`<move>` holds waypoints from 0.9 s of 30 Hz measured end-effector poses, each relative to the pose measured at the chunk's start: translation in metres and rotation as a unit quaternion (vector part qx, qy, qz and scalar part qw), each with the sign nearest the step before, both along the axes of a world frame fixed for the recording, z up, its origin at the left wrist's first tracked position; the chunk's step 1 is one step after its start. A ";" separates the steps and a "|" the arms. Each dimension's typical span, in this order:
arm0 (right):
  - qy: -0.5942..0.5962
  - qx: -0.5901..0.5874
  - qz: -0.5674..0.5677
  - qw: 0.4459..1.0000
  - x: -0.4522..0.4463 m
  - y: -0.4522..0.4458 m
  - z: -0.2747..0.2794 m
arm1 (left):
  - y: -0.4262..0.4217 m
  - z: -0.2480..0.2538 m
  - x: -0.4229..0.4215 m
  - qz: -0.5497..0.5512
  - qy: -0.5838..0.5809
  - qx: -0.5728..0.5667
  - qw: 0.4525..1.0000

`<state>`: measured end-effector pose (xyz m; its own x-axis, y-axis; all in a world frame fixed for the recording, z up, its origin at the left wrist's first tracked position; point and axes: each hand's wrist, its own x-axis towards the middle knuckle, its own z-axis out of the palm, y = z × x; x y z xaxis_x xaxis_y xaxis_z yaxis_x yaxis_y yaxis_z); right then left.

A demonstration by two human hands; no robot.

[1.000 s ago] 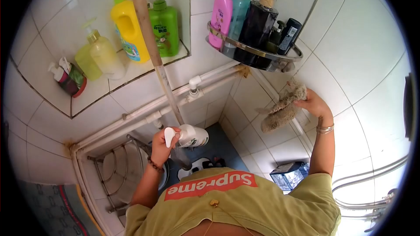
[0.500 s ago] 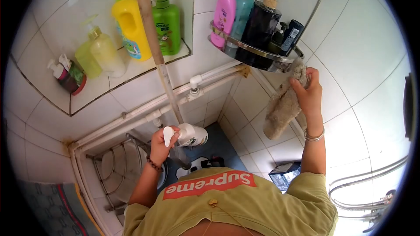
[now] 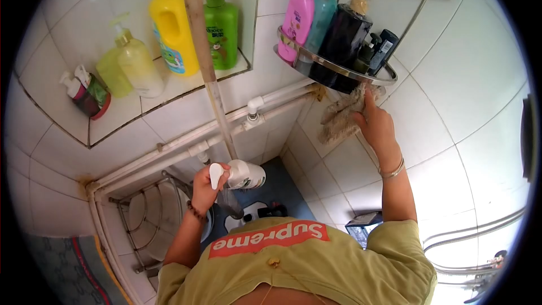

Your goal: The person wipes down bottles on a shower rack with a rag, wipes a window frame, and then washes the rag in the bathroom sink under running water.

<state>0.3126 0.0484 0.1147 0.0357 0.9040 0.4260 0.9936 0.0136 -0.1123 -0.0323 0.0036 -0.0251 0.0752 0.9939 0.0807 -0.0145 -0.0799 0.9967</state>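
Gripping a rounded bottle (image 3: 248,175) is the left hand (image 3: 207,185); shaggy cloth (image 3: 341,120), the right hand (image 3: 380,130).

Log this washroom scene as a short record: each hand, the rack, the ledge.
left hand: left hand grips white plastic bottle with white nozzle near its neck
right hand: right hand holds shaggy grey-brown cloth
cloth position: just below curved metal rack; contact unclear
rack: pink plastic bottle, teal pump bottle, large black pump bottle, smaller dark bottles
ledge: includes yellow plastic bottle with handle, green pump bottle
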 end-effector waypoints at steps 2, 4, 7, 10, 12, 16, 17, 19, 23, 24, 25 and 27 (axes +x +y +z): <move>-0.003 -0.075 -0.027 0.997 0.003 0.013 0.005 | 0.003 0.001 0.003 -0.001 0.005 -0.003 1.000; -0.031 -0.005 0.034 0.999 0.008 0.027 0.004 | 0.006 0.002 0.005 -0.018 0.003 0.001 1.000; 0.161 -0.206 -0.010 0.965 -0.007 0.025 0.040 | 0.008 0.000 0.008 -0.026 -0.005 0.000 1.000; 0.182 -0.176 0.016 0.967 0.001 0.023 0.035 | 0.008 -0.001 0.011 -0.036 -0.002 0.004 0.999; 0.197 -0.187 0.013 0.962 0.007 0.022 0.032 | 0.009 -0.002 0.011 -0.043 -0.002 0.005 0.999; 0.215 -0.212 0.034 0.953 0.011 0.006 0.028 | 0.008 0.001 0.011 -0.042 -0.010 0.014 0.999; 0.217 -0.209 0.034 0.953 0.014 -0.001 0.023 | 0.007 0.001 0.010 -0.043 -0.008 0.016 0.999; 0.307 -0.211 0.068 0.926 0.026 -0.012 0.010 | 0.007 0.001 0.009 -0.040 0.003 0.011 0.999; 0.232 -0.132 0.197 0.944 0.056 -0.031 -0.014 | 0.005 0.001 0.004 -0.043 -0.018 0.011 0.999; 0.276 -0.099 0.162 0.942 0.056 -0.036 -0.009 | 0.005 0.001 0.003 -0.041 -0.014 0.011 0.999; 0.320 -0.066 0.127 0.937 0.056 -0.039 -0.006 | 0.005 0.001 0.003 -0.039 -0.011 0.011 0.999; 0.384 0.023 0.110 0.917 0.053 -0.033 -0.001 | 0.005 0.001 0.004 -0.040 -0.013 0.014 0.999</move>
